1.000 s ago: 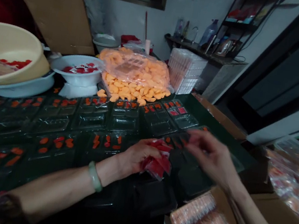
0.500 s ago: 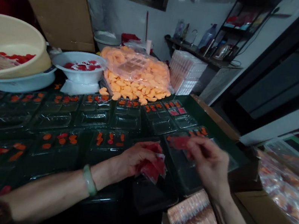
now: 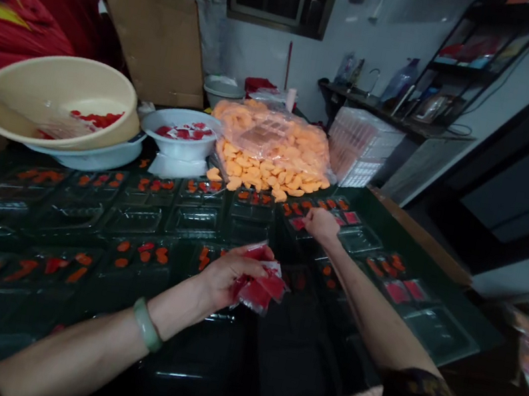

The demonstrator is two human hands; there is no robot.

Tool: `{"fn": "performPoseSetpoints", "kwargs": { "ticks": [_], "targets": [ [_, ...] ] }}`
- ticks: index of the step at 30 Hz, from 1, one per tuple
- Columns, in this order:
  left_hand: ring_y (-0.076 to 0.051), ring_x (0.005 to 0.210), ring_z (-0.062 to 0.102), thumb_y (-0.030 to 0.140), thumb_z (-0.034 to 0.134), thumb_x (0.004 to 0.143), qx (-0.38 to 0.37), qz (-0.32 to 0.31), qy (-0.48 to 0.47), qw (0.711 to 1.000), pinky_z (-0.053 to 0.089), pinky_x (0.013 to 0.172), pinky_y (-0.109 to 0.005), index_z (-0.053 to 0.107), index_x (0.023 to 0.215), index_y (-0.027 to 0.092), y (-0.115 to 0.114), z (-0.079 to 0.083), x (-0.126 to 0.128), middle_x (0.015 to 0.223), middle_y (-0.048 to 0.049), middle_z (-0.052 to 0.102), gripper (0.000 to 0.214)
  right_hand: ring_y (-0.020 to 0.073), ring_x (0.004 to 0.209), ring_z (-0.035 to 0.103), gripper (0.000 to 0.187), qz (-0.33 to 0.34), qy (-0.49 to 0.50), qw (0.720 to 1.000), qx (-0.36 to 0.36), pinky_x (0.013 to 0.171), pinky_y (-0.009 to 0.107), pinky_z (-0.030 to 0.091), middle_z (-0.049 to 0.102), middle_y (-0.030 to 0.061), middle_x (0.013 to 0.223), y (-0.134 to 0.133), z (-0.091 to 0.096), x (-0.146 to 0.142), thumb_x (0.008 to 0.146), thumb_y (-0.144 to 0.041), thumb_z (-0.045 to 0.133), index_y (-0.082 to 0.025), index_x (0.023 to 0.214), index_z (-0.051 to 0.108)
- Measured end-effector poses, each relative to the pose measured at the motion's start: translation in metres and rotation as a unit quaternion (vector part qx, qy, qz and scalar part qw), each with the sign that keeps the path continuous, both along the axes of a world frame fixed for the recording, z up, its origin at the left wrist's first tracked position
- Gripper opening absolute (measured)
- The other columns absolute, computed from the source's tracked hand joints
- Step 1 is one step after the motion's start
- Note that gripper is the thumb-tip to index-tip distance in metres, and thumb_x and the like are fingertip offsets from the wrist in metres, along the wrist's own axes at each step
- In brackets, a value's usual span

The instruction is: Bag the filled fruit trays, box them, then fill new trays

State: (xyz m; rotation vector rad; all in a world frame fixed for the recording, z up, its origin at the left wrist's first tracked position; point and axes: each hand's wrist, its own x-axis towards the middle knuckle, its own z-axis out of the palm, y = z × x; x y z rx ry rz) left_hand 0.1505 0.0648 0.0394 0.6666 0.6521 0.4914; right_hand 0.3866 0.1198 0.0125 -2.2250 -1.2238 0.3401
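Note:
My left hand, with a pale green bangle on the wrist, is closed around a bunch of small red packets in clear plastic. Farther off, my right hand reaches into a clear plastic tray in the back row. Its fingers are pinched at a single red packet, partly covered by the hand. Beside it, another red packet lies in a neighbouring tray. To the right, two red packets lie in a tray below small orange-red pieces.
Rows of clear trays cover the dark green table, many with orange-red pieces. Behind stand a cream basin, a pale bowl of red packets, a heap of orange pieces and stacked white trays. Cardboard boxes rise at the back left.
My right hand has moved away from me and left, carrying a red packet from the near right trays to the back row. The left hand still grips its bunch. The view has shifted left.

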Motion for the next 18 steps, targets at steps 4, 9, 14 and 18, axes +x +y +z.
{"fn": "performPoseSetpoints", "kwargs": {
  "ticks": [4,9,14,18],
  "targets": [
    [-0.013,0.054,0.058,0.002,0.061,0.048,0.016,0.007,-0.006,1.0,0.044,0.054,-0.024,0.058,0.073,0.014,0.008,-0.002,0.002,0.065,-0.0011,0.063,0.028,0.0179,0.079,0.058,0.012,0.055,-0.031,0.997,0.038,0.07,0.028,0.044,0.061,0.0058,0.08,-0.026,0.023,-0.024,0.076,-0.026,0.057,-0.017,0.082,0.063],
    [-0.015,0.054,0.06,0.002,0.061,0.046,0.027,-0.029,0.009,0.999,0.046,0.055,-0.026,0.061,0.074,0.013,0.006,-0.005,0.015,0.063,-0.0028,0.065,0.03,0.0107,0.068,0.052,0.027,0.416,0.025,0.893,0.17,0.06,0.022,0.043,0.056,0.003,0.084,-0.075,0.059,-0.065,0.081,-0.027,0.054,-0.018,0.106,0.059],
    [-0.015,0.051,0.058,0.002,0.059,0.045,0.042,-0.077,0.028,0.996,0.045,0.051,-0.025,0.062,0.068,0.01,0.0,0.0,0.019,0.06,-0.0034,0.064,0.025,0.011,0.066,0.053,0.017,0.472,-0.043,0.867,0.156,0.061,0.024,0.041,0.057,0.0027,0.073,-0.093,0.068,-0.068,0.083,-0.019,0.049,-0.015,0.075,0.063],
    [-0.015,0.054,0.059,0.002,0.059,0.045,0.023,-0.078,0.044,0.996,0.044,0.05,-0.024,0.063,0.073,0.012,0.0,0.001,0.014,0.064,-0.0033,0.064,0.03,0.01,0.054,0.049,0.027,0.222,0.003,0.959,0.175,0.052,0.022,0.038,0.055,0.0,0.059,-0.071,0.061,-0.015,0.084,-0.029,0.045,-0.015,0.067,0.06]
  ]
}}
